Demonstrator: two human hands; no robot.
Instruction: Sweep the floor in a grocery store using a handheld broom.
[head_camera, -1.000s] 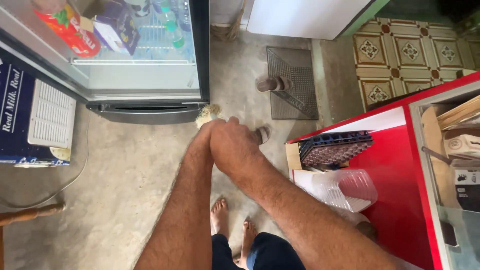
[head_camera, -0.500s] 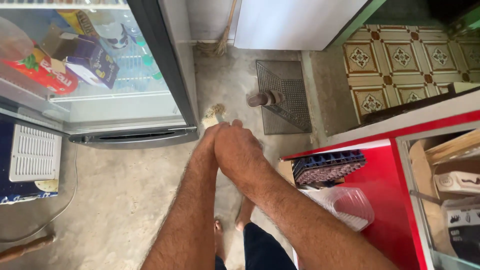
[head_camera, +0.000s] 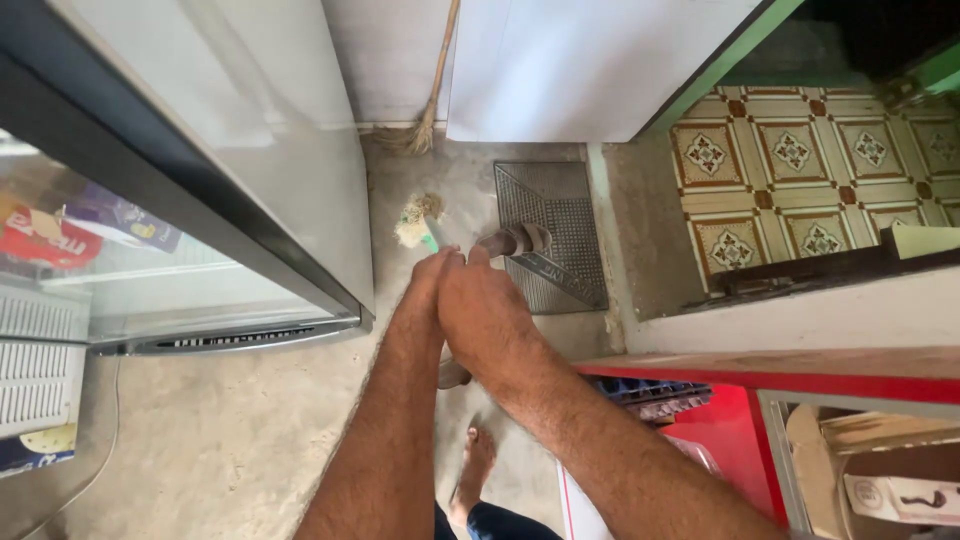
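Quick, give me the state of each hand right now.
Left hand: mostly hidden under the right; cannot tell whether open or closed.
Right hand: laid over the left hand, fingers curled; grip cannot be told.

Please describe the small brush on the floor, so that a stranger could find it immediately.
Start at the glass-door fridge on the left, then look to the grey doormat. Between them, just beyond the hands, lies the small brush: pale frayed bristles, green handle.

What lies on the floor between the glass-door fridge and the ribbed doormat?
In the head view, a small brush with pale bristles and a green handle lies on bare concrete between the fridge and the doormat, beyond the clasped hands.
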